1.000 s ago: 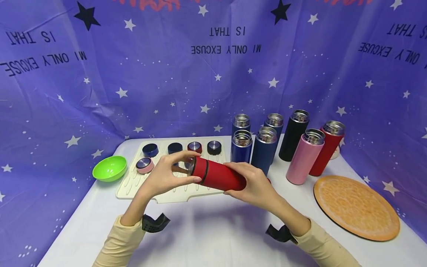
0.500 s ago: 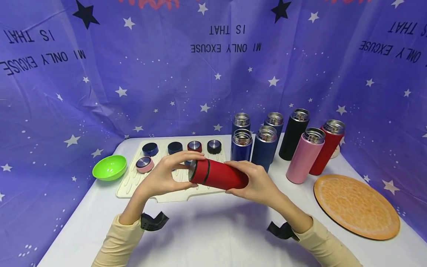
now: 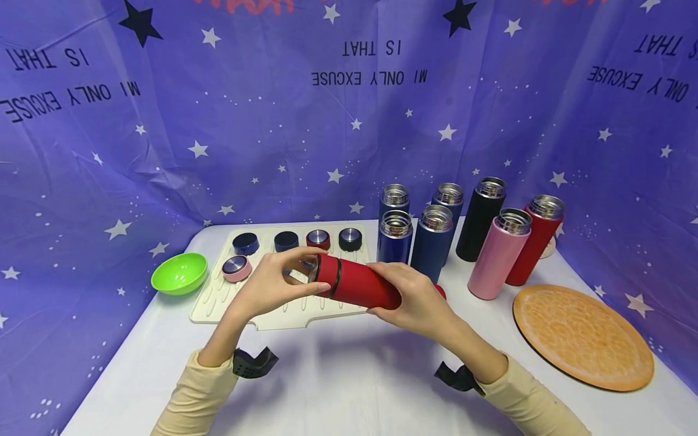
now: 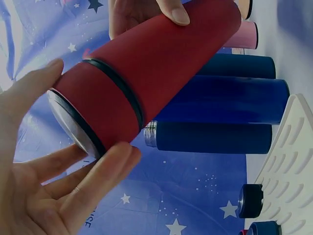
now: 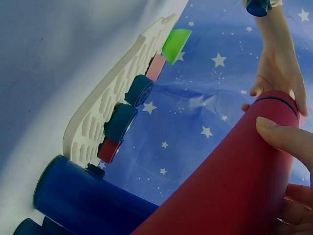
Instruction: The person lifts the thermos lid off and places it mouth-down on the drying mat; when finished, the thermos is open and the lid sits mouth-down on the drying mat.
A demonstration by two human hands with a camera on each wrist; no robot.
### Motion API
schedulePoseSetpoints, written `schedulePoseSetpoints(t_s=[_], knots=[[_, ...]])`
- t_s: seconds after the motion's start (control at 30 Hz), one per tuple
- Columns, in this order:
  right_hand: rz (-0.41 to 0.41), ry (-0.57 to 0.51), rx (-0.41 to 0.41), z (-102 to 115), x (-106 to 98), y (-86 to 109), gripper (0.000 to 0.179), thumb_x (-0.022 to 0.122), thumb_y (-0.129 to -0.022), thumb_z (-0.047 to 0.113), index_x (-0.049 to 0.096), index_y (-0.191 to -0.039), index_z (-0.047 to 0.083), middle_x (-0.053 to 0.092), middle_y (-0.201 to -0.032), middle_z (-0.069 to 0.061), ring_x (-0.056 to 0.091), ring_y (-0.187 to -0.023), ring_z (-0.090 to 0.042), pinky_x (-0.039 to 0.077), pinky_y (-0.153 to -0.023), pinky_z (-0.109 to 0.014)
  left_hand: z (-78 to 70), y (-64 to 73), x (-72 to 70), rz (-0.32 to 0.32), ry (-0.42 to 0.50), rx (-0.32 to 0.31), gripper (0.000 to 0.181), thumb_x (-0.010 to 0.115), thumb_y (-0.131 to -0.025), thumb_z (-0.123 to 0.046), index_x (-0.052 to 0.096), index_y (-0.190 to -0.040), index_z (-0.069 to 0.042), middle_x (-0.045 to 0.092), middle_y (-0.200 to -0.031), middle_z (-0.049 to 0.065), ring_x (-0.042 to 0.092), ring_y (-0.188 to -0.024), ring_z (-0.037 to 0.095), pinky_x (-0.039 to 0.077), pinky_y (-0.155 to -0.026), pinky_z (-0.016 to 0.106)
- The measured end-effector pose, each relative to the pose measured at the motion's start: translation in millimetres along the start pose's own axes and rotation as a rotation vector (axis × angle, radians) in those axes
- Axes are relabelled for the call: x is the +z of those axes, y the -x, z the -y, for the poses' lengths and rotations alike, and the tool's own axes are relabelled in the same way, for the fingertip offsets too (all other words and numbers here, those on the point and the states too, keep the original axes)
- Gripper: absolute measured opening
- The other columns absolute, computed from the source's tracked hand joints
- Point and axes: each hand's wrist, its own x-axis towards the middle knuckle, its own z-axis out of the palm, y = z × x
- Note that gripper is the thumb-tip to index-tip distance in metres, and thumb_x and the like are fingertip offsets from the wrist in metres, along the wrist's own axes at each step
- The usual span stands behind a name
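A red thermos bottle (image 3: 361, 283) is held in the air, lying slantwise between my two hands. Its red lid (image 4: 95, 102) sits on the end, with a black ring at the seam and a silver top facing left. My left hand (image 3: 271, 284) pinches that lid, thumb on one side and fingers on the other. Farther along, my right hand (image 3: 418, 300) grips the bottle's body near the base, thumb and fingers around it. Behind the bottle, a cream drying tray (image 3: 218, 303) bears several lids, among them a pink lid (image 3: 237, 269) and a black lid (image 3: 350, 240).
Several lidless bottles stand upright at the back right: blue ones (image 3: 432, 245), a black one (image 3: 478, 227), a pink one (image 3: 497, 260) and a red one (image 3: 537, 245). A green bowl (image 3: 179, 274) is left of the tray. An orange round mat (image 3: 583, 336) lies at the right.
My left thumb and fingers have shifted round the lid, the thumb going down and then back up. The bottle has tilted slightly in my right hand. Everything on the table stays put.
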Motion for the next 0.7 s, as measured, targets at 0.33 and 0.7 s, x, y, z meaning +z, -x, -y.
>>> schedulePoseSetpoints(t_s=[0.33,0.7], knots=[[0.111,-0.146,0.153,-12.7,-9.4,-1.8,0.068,0.091,-0.064,0.03,0.065,-0.125,0.017,0.068,-0.109,0.005,0.063,-0.091,-0.009,0.056,-0.074,-0.029,-20.4,0.7,-3.9,0.131,-0.025,0.326,0.07,0.086,-0.069,-0.002,0.055,-0.131,-0.002,0.054,-0.135,0.012,0.052,-0.121,0.022,0.052,-0.092,0.044],[0.144,-0.141,0.178,-10.1,-9.6,-1.2,0.069,0.091,-0.064,0.031,0.064,-0.126,0.017,0.068,-0.111,0.004,0.063,-0.092,-0.011,0.056,-0.075,-0.029,3.3,-2.1,0.6,0.098,0.019,0.258,0.067,0.087,-0.072,-0.013,0.058,-0.132,-0.012,0.061,-0.125,0.001,0.059,-0.11,0.018,0.057,-0.081,0.032]])
